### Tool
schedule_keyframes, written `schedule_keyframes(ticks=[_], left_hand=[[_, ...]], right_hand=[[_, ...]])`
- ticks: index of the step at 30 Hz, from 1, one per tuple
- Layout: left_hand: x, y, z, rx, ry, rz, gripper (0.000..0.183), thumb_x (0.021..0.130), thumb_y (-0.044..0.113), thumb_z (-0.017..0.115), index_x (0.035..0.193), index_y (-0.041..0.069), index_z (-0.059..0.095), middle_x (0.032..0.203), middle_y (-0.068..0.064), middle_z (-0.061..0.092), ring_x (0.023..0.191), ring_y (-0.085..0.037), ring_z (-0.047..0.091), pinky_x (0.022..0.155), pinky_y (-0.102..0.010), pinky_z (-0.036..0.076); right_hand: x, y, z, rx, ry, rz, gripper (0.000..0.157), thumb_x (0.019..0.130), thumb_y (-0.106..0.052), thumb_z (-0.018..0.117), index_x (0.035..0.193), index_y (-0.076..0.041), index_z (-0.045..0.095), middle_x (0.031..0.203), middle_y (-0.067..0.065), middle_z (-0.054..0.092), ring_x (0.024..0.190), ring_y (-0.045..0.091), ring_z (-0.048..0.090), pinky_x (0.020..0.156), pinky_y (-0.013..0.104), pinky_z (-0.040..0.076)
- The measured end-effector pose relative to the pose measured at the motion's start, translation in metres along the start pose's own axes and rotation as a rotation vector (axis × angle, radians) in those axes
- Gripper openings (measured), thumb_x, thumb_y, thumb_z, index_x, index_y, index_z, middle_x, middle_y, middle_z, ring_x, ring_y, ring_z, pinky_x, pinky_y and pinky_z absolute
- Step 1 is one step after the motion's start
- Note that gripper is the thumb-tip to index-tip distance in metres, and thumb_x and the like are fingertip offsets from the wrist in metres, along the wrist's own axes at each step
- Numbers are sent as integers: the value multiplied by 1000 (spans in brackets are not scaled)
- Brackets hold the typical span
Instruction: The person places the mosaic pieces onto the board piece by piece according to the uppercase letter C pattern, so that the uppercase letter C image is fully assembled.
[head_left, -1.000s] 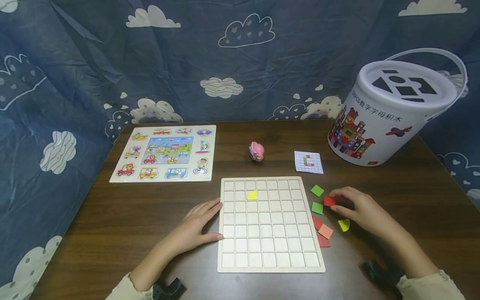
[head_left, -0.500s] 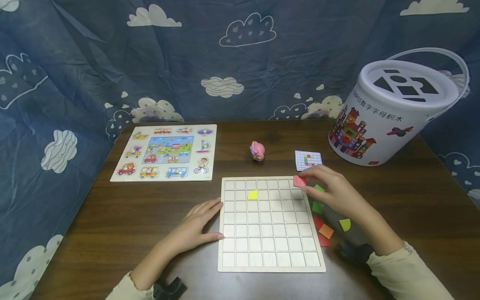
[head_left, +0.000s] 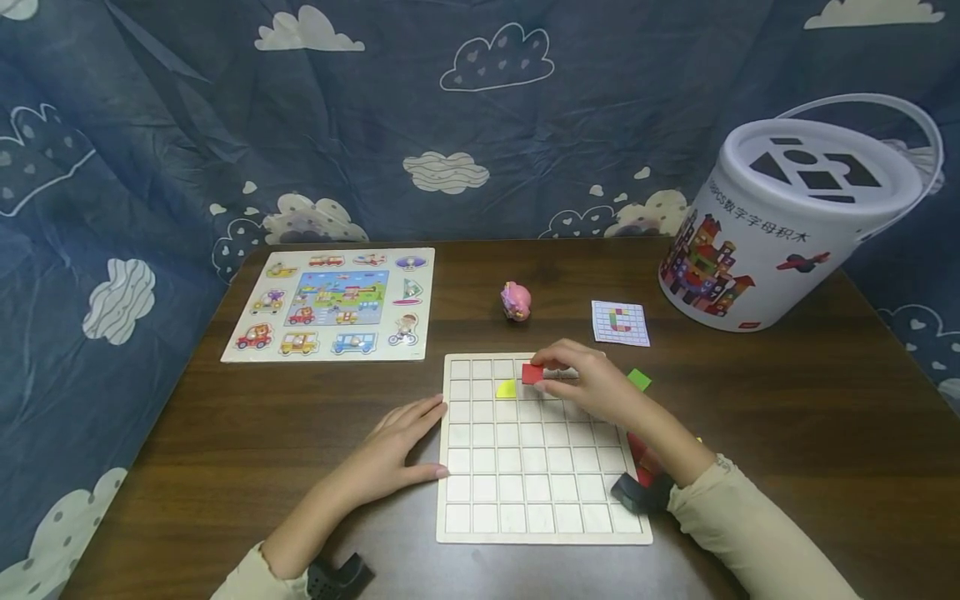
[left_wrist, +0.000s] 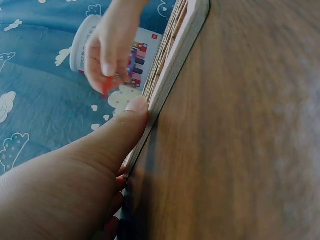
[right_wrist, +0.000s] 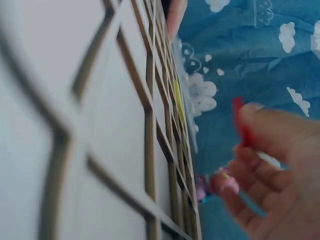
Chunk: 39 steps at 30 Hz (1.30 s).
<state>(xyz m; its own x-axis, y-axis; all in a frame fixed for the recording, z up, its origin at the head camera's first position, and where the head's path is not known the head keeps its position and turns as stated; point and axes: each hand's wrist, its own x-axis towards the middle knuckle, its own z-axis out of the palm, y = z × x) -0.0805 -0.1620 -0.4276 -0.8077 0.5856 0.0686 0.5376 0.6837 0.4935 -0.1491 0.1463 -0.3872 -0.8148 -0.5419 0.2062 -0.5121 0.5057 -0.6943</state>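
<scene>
A pale wooden grid board (head_left: 536, 483) lies at the front middle of the table. One yellow quarter-round tile (head_left: 506, 389) sits in a cell of its second row. My right hand (head_left: 592, 383) pinches a red square tile (head_left: 532, 373) over the board's upper part, just right of the yellow tile; in the right wrist view the red tile (right_wrist: 241, 120) is apart from the grid. With straight fingers, my left hand (head_left: 393, 446) rests against the board's left edge. The left wrist view shows its thumb touching the board's side (left_wrist: 167, 75).
A green tile (head_left: 639, 380) and partly hidden red tiles (head_left: 645, 475) lie right of the board, under my right forearm. Behind stand a pattern card (head_left: 620, 323), a pink toy (head_left: 516, 301) and a white bucket (head_left: 780, 242). A vehicle puzzle (head_left: 327, 305) lies back left.
My right hand has picked up the red tile from beside the board and carried it left over the grid. My left hand has stayed at the board's edge.
</scene>
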Motion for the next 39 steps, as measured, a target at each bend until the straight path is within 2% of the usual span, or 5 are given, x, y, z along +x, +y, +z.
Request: schedule_keyframes(ticks=[7, 15, 24, 31, 39], left_hand=[[-1, 0, 0, -4, 5, -5, 81, 79, 55, 57, 141, 9, 31, 145, -6, 25, 130, -26, 24, 103, -46, 18], [-2, -1, 0, -6, 7, -4, 81, 79, 55, 56, 141, 9, 31, 145, -6, 26, 130, -25, 24, 103, -46, 18], [-1, -1, 0, -3, 7, -1, 81, 79, 55, 57, 140, 8, 31, 145, -6, 26, 130, -25, 24, 103, -46, 18], [-1, -1, 1, -1, 8, 5, 81, 80, 54, 57, 141, 9, 30, 145, -6, 26, 130, -25, 24, 103, -46, 18], [0, 1, -1, -15, 0, -9, 81, 79, 52, 59, 141, 9, 30, 145, -5, 25, 130, -25, 24, 103, -47, 18]], right_hand=[[2, 15, 13, -41, -74, 76, 25, 81, -17, 68, 104, -11, 63, 100, -1, 58, 88, 13, 53, 79, 33, 46], [4, 19, 17, -85, -120, 90, 26, 82, -24, 67, 106, -15, 64, 104, -3, 56, 95, 13, 50, 84, 34, 43], [6, 18, 20, -94, -112, 75, 20, 83, -17, 65, 103, -15, 65, 101, -3, 56, 92, 15, 49, 81, 34, 42], [2, 13, 6, -52, -174, 121, 39, 81, -29, 67, 115, -12, 59, 110, 0, 55, 100, 17, 51, 87, 37, 42], [-18, 3, -27, -39, -56, 88, 48, 82, -24, 67, 124, -7, 52, 121, 6, 53, 108, 27, 50, 88, 46, 40]])
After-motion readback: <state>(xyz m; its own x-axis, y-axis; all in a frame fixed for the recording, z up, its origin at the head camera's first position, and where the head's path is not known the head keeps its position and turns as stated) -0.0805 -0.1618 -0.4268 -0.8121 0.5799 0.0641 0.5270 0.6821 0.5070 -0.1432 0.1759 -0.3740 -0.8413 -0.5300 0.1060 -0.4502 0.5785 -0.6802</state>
